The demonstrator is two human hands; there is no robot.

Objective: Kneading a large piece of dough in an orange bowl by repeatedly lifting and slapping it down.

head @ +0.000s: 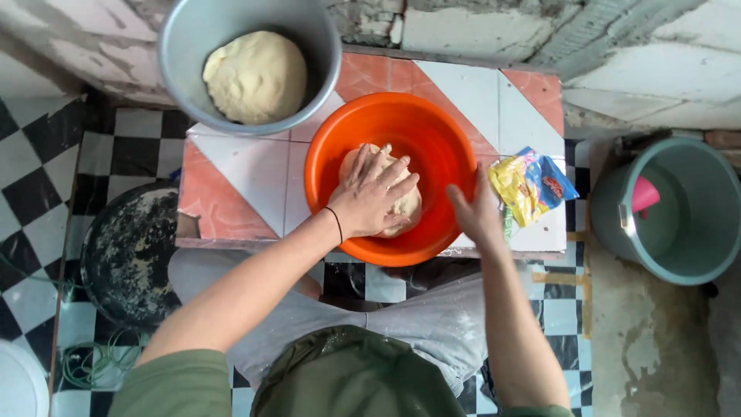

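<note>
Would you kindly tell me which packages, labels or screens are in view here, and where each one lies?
Plastic packet: lies on the tiled tabletop just right of the orange basin, beside the right hand; crumpled, flat, mostly yellow with blue, red and green patches.
No labels, signs or screens show elsewhere.

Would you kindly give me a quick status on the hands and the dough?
Left hand flat on dough in orange basin. Right hand steadying basin rim. Nothing in the way.
</note>
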